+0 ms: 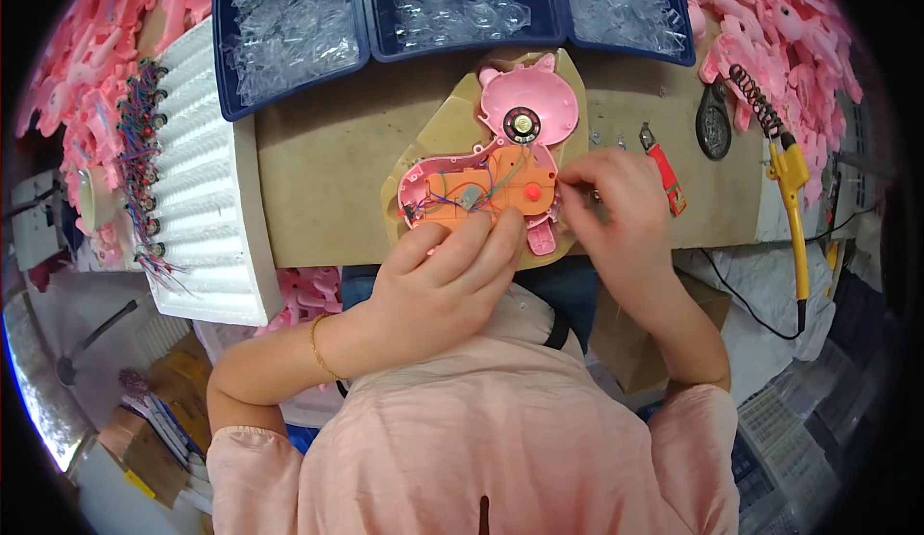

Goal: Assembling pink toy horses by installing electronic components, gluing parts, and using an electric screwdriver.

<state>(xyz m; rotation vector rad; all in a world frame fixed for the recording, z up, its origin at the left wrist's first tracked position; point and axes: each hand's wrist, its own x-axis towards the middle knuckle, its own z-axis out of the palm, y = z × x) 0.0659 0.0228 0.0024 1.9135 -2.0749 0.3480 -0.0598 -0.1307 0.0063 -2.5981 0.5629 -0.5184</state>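
Note:
A pink toy shell [527, 102] lies with its hollow side up on a tan, irregular-shaped board [438, 140]. Its round part holds a black ring-shaped speaker [522, 125]. In its body sits an orange plastic housing [507, 165] with a red round button [532, 191], a small grey block [470, 196] and thin coloured wires across it. My left hand [448, 270] is closed on the near edge of the orange housing, fingertips pressing on it. At the shell's right edge, my right hand [616, 213] is pinched closed; its fingers hide what they hold, if anything.
Three blue bins [361, 59] of clear plastic parts line the back. A white ridged tray [207, 169] with wired components stands left. At right are a red-handled cutter [666, 179], a black oval object [713, 119] and a yellow soldering iron [794, 203] in a coil holder. Pink parts [770, 44] are heaped on both sides.

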